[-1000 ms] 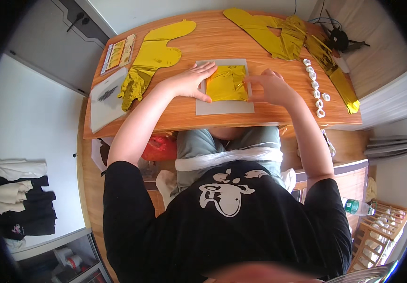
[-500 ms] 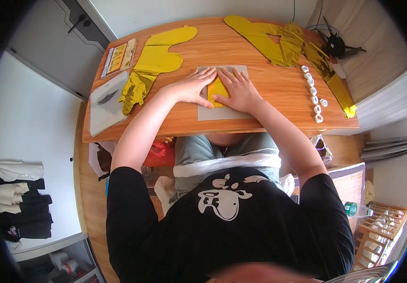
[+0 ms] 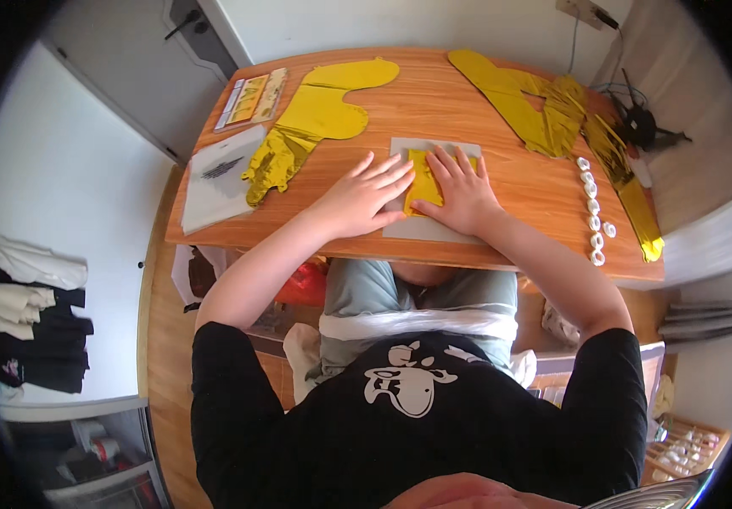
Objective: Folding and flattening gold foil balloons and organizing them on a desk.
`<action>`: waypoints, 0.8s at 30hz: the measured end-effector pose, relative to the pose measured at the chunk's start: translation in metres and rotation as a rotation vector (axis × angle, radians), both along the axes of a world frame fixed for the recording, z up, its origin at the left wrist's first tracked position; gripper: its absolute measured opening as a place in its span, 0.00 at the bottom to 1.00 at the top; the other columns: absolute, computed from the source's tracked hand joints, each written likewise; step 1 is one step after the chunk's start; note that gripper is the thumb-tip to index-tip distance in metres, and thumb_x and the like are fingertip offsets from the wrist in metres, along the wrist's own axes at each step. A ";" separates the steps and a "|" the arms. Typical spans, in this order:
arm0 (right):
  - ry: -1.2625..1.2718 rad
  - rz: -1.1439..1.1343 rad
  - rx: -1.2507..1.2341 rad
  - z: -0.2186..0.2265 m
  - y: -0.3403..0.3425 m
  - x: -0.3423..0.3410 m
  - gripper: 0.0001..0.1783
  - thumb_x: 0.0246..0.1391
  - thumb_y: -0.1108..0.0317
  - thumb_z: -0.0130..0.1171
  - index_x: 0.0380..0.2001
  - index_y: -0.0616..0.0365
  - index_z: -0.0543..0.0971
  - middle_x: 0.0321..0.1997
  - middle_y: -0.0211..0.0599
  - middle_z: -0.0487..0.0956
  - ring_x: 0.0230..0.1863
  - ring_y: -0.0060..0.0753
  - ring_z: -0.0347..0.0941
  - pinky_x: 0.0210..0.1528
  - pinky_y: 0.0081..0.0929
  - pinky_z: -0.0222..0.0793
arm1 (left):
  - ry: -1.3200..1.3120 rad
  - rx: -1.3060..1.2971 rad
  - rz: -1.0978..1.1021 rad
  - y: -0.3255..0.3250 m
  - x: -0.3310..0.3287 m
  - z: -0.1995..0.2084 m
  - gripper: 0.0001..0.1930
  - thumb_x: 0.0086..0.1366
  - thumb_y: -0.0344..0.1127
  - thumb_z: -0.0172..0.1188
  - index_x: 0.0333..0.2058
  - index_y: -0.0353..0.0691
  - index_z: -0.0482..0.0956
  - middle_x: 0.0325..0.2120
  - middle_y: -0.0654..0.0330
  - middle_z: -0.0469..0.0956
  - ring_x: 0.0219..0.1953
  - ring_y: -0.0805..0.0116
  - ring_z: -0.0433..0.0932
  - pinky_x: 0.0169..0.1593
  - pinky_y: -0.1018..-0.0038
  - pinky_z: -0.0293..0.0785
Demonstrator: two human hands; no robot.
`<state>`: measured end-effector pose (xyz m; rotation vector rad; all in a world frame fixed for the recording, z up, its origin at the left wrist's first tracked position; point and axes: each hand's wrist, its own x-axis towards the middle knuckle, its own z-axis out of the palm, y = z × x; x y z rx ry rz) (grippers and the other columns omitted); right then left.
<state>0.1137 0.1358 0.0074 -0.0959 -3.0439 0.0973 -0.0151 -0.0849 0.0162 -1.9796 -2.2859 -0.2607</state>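
Note:
A folded gold foil piece (image 3: 421,188) lies on a grey sheet (image 3: 435,229) near the front edge of the wooden desk. My right hand (image 3: 461,193) rests flat across the foil, fingers stretched and spread, hiding much of its right side. Just left of the foil is my left hand (image 3: 364,202), palm down with its fingers apart and nothing in it. Its fingertips come close to the foil's left edge; whether they touch it I cannot tell.
Flat gold foil balloons lie on the desk at the left (image 3: 328,112) and at the back right (image 3: 544,110). Several small white rolls (image 3: 593,206) form a line at the right. White sheets (image 3: 220,182) and a flat pack (image 3: 251,99) sit at the left.
My left hand has slid left off the foil, so more of its left side shows. My right hand stays on the foil. The whole view has shifted a little.

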 end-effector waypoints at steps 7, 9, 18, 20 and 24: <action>0.031 -0.002 -0.002 0.007 -0.006 0.000 0.55 0.57 0.28 0.54 0.76 0.54 0.58 0.81 0.42 0.54 0.81 0.54 0.45 0.79 0.63 0.36 | -0.093 0.773 0.715 -0.160 -0.095 0.019 0.10 0.67 0.34 0.63 0.44 0.39 0.87 0.49 0.51 0.84 0.53 0.51 0.82 0.58 0.60 0.75; -0.013 -0.059 0.015 0.009 -0.001 0.003 0.54 0.57 0.29 0.54 0.76 0.53 0.58 0.81 0.41 0.55 0.81 0.53 0.45 0.79 0.62 0.35 | 0.156 0.848 1.048 -0.212 -0.117 0.015 0.11 0.66 0.39 0.64 0.41 0.39 0.87 0.44 0.53 0.86 0.46 0.51 0.84 0.50 0.63 0.79; -0.002 -0.031 -0.023 0.007 -0.004 0.003 0.54 0.58 0.31 0.56 0.76 0.54 0.58 0.81 0.41 0.55 0.82 0.53 0.44 0.79 0.64 0.33 | -0.474 0.446 1.447 -0.329 -0.167 -0.018 0.32 0.52 0.65 0.72 0.33 0.35 0.88 0.25 0.55 0.84 0.31 0.62 0.83 0.36 0.65 0.76; -0.011 -0.058 -0.032 0.005 -0.003 0.004 0.53 0.57 0.32 0.57 0.76 0.55 0.58 0.81 0.41 0.55 0.82 0.53 0.44 0.79 0.64 0.32 | -0.674 0.338 1.338 -0.327 -0.174 -0.010 0.28 0.53 0.61 0.74 0.31 0.35 0.88 0.21 0.60 0.81 0.23 0.70 0.77 0.29 0.69 0.71; -0.027 -0.058 -0.051 0.010 -0.006 0.004 0.53 0.57 0.32 0.57 0.75 0.55 0.58 0.81 0.41 0.55 0.82 0.53 0.44 0.79 0.63 0.32 | -0.785 0.489 1.324 -0.330 -0.175 -0.016 0.24 0.57 0.56 0.74 0.31 0.37 0.88 0.21 0.63 0.81 0.21 0.73 0.74 0.27 0.71 0.68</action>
